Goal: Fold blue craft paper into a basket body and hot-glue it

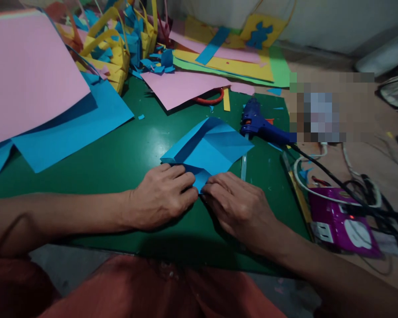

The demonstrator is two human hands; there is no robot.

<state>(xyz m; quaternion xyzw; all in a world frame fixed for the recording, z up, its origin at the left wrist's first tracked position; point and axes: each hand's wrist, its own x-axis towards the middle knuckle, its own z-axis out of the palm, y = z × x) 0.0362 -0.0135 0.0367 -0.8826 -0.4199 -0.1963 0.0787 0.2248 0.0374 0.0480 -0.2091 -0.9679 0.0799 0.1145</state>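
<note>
A partly folded sheet of blue paper (219, 143) lies in the middle of the green table (146, 132), with creases and raised flaps along its left side. My left hand (167, 194) is closed on its near left edge, fingers curled under the knuckles. Close beside it, my right hand (239, 198) pinches the near corner of the same paper. The fingertips of both hands almost meet there and are partly hidden. Just beyond the paper's right corner rests a blue glue gun (265, 126), a clear glue stick poking out below it.
Pink sheets (29, 75) over blue paper (82, 126) cover the left. Yellow paper baskets (116, 66) and blue scraps stand behind. Red-handled scissors (212, 97) lie partly under pink paper (185, 86). To the right sit a purple power box (341, 221) and tangled cables.
</note>
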